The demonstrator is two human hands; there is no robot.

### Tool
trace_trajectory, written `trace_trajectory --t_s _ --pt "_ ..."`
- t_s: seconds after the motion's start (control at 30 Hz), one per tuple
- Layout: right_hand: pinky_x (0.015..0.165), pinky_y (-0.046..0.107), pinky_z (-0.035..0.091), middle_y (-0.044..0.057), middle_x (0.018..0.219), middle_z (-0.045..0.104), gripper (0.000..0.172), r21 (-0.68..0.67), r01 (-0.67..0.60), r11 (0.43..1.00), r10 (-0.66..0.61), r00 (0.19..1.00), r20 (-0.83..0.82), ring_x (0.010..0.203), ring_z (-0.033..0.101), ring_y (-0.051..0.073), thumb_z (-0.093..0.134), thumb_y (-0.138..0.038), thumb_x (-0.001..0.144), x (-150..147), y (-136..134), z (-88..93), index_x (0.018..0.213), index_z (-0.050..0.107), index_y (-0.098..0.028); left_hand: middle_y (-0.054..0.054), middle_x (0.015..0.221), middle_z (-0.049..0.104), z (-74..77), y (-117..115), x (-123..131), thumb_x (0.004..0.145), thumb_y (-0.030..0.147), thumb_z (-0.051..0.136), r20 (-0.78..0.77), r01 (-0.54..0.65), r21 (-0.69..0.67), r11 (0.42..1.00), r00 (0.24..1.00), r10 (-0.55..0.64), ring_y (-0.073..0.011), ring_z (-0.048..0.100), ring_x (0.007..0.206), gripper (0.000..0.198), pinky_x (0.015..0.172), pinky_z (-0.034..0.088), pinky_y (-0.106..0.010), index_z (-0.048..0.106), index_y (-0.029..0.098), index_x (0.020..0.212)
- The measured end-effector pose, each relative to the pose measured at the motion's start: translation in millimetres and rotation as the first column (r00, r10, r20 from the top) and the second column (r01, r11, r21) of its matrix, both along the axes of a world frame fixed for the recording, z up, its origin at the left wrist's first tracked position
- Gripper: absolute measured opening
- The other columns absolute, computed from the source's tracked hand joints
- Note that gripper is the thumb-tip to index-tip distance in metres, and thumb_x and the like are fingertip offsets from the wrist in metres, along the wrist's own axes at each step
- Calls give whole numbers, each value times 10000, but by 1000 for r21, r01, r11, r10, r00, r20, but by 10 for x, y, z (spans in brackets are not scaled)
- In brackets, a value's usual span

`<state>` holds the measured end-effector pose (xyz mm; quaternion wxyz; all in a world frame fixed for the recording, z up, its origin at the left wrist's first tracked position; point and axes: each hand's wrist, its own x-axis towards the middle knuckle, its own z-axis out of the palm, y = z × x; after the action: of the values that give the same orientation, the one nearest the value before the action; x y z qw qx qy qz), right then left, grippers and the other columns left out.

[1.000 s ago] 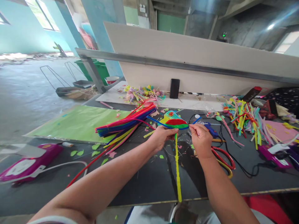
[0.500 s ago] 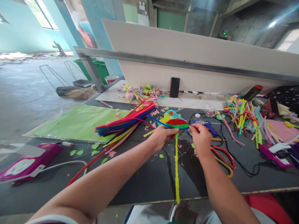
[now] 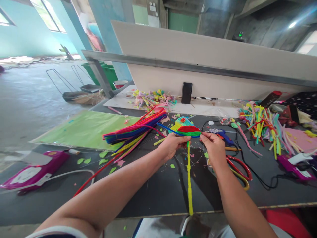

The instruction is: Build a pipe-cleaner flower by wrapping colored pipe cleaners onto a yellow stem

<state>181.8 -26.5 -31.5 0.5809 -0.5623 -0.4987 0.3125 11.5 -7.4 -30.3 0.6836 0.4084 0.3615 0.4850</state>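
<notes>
My left hand (image 3: 173, 145) pinches the near edge of a small fan-shaped piece (image 3: 186, 127) made of coiled pipe cleaners in red, green, yellow and blue. A long yellow pipe cleaner (image 3: 189, 178) hangs from it toward me. My right hand (image 3: 213, 147) is closed on the right end of the piece, where a blue pipe cleaner sticks out. Both hands hover just above the dark table (image 3: 158, 188).
A bundle of coloured pipe cleaners (image 3: 135, 130) lies left of the hands, on a green sheet's (image 3: 81, 130) edge. A blue glue gun (image 3: 223, 134), red and yellow scissors (image 3: 239, 170) and a black cable lie right. Cut pieces (image 3: 262, 124), a phone (image 3: 186, 93) and pink devices (image 3: 34, 170) surround.
The hands and the piece stay almost in place. My right hand's fingers have shifted slightly along the blue end; the view has drifted a little.
</notes>
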Motion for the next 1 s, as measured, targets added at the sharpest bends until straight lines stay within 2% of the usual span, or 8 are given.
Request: trace_trajectory --t_s 0.17,0.37,0.57,0.8,0.9,1.0 --pt "617 284 440 13 675 682 331 -13 -67 998 64 980 -191 621 584 154 766 -407 628 -2 65 -83 852 719 -168 -49 701 670 10 -15 13 555 278 839 12 -3 39 999 1000 2 -124 580 589 320 565 451 -257 724 110 801" --pt "615 273 414 0 638 657 249 -40 -151 988 130 934 -333 592 552 131 783 -347 605 13 84 -94 765 709 -172 -50 714 673 27 -35 25 564 267 833 -11 -4 65 998 1000 4 -116 564 577 318 550 433 -250 730 118 825" --pt "680 289 428 2 640 659 208 -44 -204 978 175 918 -357 643 589 146 770 -306 612 18 64 -60 749 696 -168 -68 760 684 15 -32 30 588 265 818 -34 2 83 997 999 1 -120 571 606 322 578 450 -254 731 117 860" --pt "641 277 425 -12 597 648 166 8 -173 985 163 912 -377 581 572 129 747 -288 627 -10 53 -55 709 658 -174 -64 744 675 7 -31 49 602 288 808 -53 -3 116 993 999 10 -114 556 580 312 532 424 -239 725 110 845" --pt "642 278 430 -21 617 653 222 17 -170 985 164 913 -373 577 575 127 752 -282 631 -15 42 -39 796 643 -183 -50 698 659 -3 -29 45 583 296 819 -40 -9 83 997 999 13 -112 552 563 309 528 427 -242 715 108 804" --pt "673 297 451 -48 619 655 411 51 -175 983 180 901 -394 577 597 137 764 -260 621 -27 27 -8 982 569 -220 -46 691 658 -9 -31 38 562 293 831 -36 -11 38 999 999 13 -111 556 563 320 533 432 -243 712 108 794"
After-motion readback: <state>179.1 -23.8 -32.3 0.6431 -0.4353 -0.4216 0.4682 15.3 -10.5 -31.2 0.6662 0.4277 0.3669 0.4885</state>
